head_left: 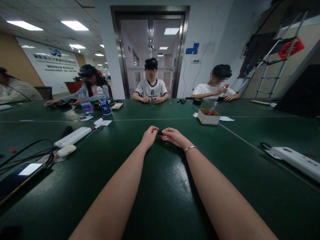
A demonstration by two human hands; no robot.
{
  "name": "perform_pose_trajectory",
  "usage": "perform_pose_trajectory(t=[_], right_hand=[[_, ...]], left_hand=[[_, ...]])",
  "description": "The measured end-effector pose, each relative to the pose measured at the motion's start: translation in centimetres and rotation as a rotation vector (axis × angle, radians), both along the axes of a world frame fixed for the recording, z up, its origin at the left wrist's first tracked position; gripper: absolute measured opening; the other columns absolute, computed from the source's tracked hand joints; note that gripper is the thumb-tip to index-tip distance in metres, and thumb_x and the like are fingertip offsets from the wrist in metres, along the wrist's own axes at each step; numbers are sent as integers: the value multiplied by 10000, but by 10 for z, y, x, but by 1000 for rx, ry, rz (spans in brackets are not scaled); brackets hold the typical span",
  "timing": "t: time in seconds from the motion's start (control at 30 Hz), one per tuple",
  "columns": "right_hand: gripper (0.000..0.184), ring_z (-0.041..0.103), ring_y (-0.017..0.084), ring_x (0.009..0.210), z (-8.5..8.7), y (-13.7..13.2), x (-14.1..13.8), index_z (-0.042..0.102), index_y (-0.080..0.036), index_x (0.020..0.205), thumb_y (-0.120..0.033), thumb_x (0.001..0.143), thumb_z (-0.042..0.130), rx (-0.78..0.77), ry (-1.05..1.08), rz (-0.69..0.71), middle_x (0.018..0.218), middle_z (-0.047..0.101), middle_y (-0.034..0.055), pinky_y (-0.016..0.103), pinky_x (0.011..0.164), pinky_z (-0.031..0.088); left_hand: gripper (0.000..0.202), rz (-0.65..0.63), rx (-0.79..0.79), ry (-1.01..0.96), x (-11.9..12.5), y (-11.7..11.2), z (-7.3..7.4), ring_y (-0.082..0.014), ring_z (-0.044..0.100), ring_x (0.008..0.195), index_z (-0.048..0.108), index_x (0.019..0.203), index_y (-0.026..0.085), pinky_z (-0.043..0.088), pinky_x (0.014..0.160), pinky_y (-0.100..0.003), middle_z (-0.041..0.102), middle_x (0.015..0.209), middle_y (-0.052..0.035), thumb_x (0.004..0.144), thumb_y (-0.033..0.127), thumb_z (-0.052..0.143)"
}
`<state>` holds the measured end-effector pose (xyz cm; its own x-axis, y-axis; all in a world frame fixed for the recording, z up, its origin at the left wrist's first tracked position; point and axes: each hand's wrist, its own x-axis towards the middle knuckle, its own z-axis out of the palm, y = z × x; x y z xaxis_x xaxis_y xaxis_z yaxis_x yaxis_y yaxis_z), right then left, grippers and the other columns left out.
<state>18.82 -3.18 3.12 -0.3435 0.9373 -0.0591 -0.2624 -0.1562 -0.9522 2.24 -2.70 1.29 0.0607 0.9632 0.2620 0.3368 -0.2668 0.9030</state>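
Both my arms reach out over the dark green table (165, 186). My left hand (149, 136) and my right hand (173, 136) meet at the table's middle, fingers curled. Between their fingertips they pinch a small black object (160, 132), too small to name. A silver bracelet (190, 148) circles my right wrist. Both hands rest on or just above the tabletop.
A small cardboard box (209, 117) stands ahead to the right. At left lie a white power strip (73, 136), cables, and a phone (18, 178); another power strip (297, 160) lies at right. Two water bottles (103, 104) stand farther back. Several people sit across the table.
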Motion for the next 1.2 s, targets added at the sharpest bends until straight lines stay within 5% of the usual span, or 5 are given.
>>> perform_pose_trajectory(t=[0.5,0.87,1.03,1.2], right_hand=[[125,655,130,567,-2,2,0,569,-116,823,-91,805,690,1,-2,7,657,653,63,186,547,570],[105,653,128,571,0,0,1,571,-120,808,-88,820,671,15,5,18,653,656,65,193,552,570],[108,655,132,567,1,-1,1,574,-109,792,-102,820,678,8,1,22,666,656,77,191,550,569],[115,654,130,566,0,0,1,572,-113,808,-87,810,684,12,-1,12,648,652,64,186,548,569]], left_hand=[[258,-7,-11,-23,1,1,0,-114,484,550,591,935,187,364,549,-225,518,586,21,869,332,388],[230,-1,-11,-28,1,-1,3,-102,492,556,608,970,181,370,552,-215,541,626,20,809,258,463],[277,-43,-3,-34,1,-3,5,-110,473,536,615,937,176,372,556,-228,502,577,23,858,346,411],[234,-9,-27,-41,2,-3,5,-119,523,636,620,957,180,401,608,-227,573,712,-8,801,235,454]])
